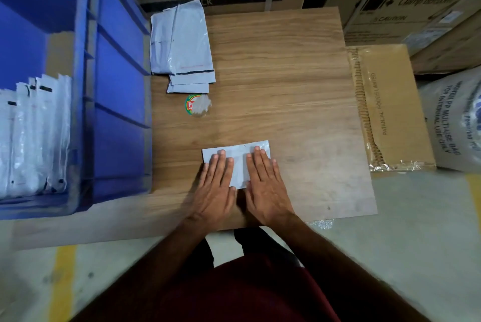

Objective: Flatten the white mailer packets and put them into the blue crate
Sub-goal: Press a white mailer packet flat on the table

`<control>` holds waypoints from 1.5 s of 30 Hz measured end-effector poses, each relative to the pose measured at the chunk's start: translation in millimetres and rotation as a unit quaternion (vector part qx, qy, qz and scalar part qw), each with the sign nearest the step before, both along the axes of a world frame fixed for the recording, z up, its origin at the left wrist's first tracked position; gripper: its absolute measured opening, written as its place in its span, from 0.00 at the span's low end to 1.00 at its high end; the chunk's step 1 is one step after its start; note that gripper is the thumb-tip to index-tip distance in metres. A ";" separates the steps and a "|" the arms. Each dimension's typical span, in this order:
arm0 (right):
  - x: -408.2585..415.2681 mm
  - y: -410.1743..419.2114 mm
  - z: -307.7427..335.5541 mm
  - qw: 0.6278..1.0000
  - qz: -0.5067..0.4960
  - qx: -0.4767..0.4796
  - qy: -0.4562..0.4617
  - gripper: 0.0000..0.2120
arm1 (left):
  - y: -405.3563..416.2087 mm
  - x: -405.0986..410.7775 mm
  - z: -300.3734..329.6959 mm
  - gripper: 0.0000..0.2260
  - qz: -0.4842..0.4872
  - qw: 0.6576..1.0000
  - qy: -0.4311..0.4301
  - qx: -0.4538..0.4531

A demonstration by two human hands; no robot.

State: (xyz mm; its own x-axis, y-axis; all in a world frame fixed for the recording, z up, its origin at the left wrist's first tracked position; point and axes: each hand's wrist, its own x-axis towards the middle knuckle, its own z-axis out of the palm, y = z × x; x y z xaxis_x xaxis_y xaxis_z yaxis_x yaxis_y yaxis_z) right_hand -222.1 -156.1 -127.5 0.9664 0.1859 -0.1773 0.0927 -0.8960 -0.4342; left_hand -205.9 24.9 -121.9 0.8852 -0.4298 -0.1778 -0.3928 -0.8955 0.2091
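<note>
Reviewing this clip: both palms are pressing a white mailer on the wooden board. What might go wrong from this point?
1. The left hand and right hand cover only the near part of the white mailer packet; its far edge may spring back up.
2. The blue plastic crate already holds upright packets, so the new one could snag or buckle going in.
3. The loose stack of white mailers overhangs the wooden board edge and might slide off.

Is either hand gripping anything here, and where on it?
Nothing is gripped. The left hand and right hand lie flat, palms down, on the near half of one white mailer on the board.
</note>
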 end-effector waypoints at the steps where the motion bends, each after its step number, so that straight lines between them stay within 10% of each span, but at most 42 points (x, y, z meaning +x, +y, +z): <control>1: -0.2 3.0 0.4 1.000 0.013 -0.001 0.000 0.35 | 2.5 -1.1 -1.3 0.30 0.017 1.000 -0.001 0.000; 45: -15.0 -10.7 12.3 0.998 0.057 -0.036 0.018 0.38 | 16.5 3.5 1.7 0.28 -0.053 0.998 -0.023 0.015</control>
